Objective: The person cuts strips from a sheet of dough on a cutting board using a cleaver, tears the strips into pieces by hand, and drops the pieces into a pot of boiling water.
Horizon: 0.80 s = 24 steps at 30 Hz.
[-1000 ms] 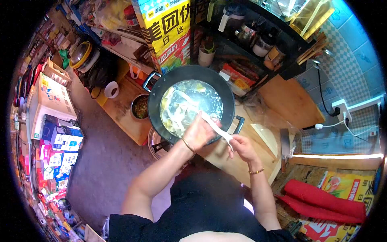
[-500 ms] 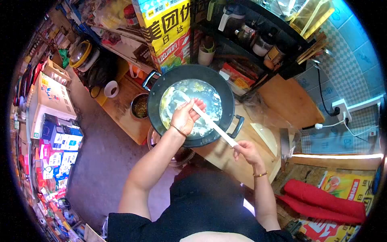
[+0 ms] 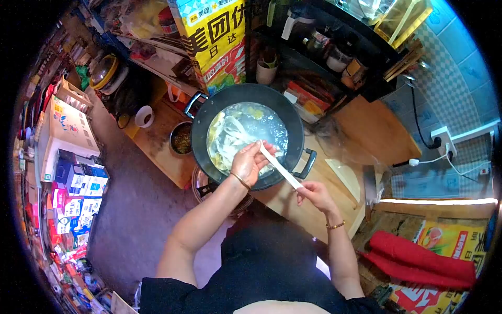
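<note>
A long white dough strip (image 3: pixel 281 169) stretches between both hands over the right front rim of the black pot (image 3: pixel 244 94). My left hand (image 3: pixel 252 163), above the pot, pinches its upper end between thumb and fingers. The lower end is in the closed fingers of my right hand (image 3: pixel 316 195), just outside the pot near its right handle. Cloudy liquid fills the pot, with a pile of white strips (image 3: pixel 230 137) and some yellowish-green pieces (image 3: pixel 254 112) in it.
A bowl of chopped seasoning (image 3: pixel 182 138) and a white cup (image 3: pixel 145 116) stand left of the pot. To the right are a wooden board (image 3: pixel 374 128), a cleaver (image 3: pixel 369 187) and a red cloth (image 3: pixel 421 259). A black shelf (image 3: pixel 314 68) with jars is behind.
My left hand first moved inward over the pot, then came back toward the right hand. The strip between the hands lengthened, then shortened, and stays held.
</note>
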### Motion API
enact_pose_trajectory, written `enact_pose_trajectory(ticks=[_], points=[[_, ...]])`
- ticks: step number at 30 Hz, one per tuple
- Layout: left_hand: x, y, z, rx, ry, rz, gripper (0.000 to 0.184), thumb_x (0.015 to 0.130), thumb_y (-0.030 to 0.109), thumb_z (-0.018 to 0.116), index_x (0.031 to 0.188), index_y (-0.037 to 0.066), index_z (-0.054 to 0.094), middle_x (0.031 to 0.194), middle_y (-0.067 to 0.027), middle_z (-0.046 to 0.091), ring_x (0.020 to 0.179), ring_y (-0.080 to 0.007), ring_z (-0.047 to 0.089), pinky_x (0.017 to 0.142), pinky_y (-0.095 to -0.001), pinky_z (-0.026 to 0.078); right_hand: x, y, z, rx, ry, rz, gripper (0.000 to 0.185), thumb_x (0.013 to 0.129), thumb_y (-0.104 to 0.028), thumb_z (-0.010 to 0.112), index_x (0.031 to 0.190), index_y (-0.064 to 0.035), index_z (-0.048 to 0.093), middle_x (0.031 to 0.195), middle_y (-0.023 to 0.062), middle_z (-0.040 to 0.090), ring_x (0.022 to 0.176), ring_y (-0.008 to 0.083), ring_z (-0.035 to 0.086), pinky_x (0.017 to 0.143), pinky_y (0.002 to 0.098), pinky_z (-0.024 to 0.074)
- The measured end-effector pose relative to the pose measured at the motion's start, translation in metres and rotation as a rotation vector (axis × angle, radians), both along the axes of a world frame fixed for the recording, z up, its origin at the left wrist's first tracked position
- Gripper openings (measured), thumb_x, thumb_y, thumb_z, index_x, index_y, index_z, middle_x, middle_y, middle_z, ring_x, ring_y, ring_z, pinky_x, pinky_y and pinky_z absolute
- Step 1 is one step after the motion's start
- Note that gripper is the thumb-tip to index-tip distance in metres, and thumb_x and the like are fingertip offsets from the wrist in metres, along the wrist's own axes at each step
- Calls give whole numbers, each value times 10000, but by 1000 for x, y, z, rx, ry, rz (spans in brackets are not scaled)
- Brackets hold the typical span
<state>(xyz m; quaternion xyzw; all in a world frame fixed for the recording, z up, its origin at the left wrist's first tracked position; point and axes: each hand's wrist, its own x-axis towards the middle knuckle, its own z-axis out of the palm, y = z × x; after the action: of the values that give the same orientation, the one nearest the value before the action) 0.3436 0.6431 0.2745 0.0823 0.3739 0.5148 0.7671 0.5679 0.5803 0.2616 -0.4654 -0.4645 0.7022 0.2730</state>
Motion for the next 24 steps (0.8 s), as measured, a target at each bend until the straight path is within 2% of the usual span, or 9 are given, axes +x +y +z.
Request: enact_pose_trajectory(ticks=[2,3,4,6,8,9,13,20,24], points=[[-7,5,0,64,36,92,215,870,181,459,948,-18,484,903,-139,568,836,-240,593,756,-329,496,3,0,7,-4,-13,12,204,856,-169,502,827,18,578,637,48,586,527,108,559,508,214,455],[-6,6,-3,115,122,95,302,869,276,458,936,-18,484,913,-143,565,887,-238,577,794,-326,476,4,1,7,-22,37,8,201,860,-166,494,840,18,572,636,46,585,525,109,558,511,219,459],[-2,4,-5,115,123,94,302,869,276,458,936,-18,484,913,-143,565,887,-238,577,794,-326,476,3,2,10,-41,86,3,198,863,-164,487,853,18,566,636,45,584,523,109,558,514,225,463],[13,-7,-9,-207,-156,-239,365,879,335,419,957,-17,473,933,-153,563,941,-236,539,803,-335,457,-6,4,15,-104,83,-8,199,870,-164,472,869,18,553,661,45,585,555,117,568,533,234,471],[27,-31,-40,-87,-433,-594,452,870,401,406,1019,-23,458,992,-152,547,944,-212,515,755,-313,439,-17,7,16,-85,228,-42,209,871,-174,471,873,19,551,696,48,590,594,121,576,553,236,474],[33,-37,-30,-75,-378,-515,420,881,354,408,1060,-24,445,1015,-141,538,887,-199,522,676,-296,437,-18,8,7,-104,237,5,212,867,-176,480,892,21,554,723,54,593,619,116,575,569,233,475],[30,-25,-5,-28,-26,-148,249,893,152,380,1030,-47,442,985,-173,541,932,-271,557,846,-388,452,-17,4,8,-30,46,41,197,853,-164,507,880,21,571,695,49,595,591,104,571,553,227,476],[-4,1,5,3,16,14,236,892,145,378,1007,-45,458,955,-179,561,917,-271,567,805,-374,482,4,-6,2,-20,30,-21,180,839,-149,529,837,22,586,589,39,572,484,97,545,449,209,447],[-7,5,-1,67,72,59,285,884,223,422,1011,-29,465,961,-158,565,906,-242,566,804,-350,475,2,-3,13,-44,57,7,193,858,-155,493,848,17,580,601,48,576,472,103,541,432,210,440]])
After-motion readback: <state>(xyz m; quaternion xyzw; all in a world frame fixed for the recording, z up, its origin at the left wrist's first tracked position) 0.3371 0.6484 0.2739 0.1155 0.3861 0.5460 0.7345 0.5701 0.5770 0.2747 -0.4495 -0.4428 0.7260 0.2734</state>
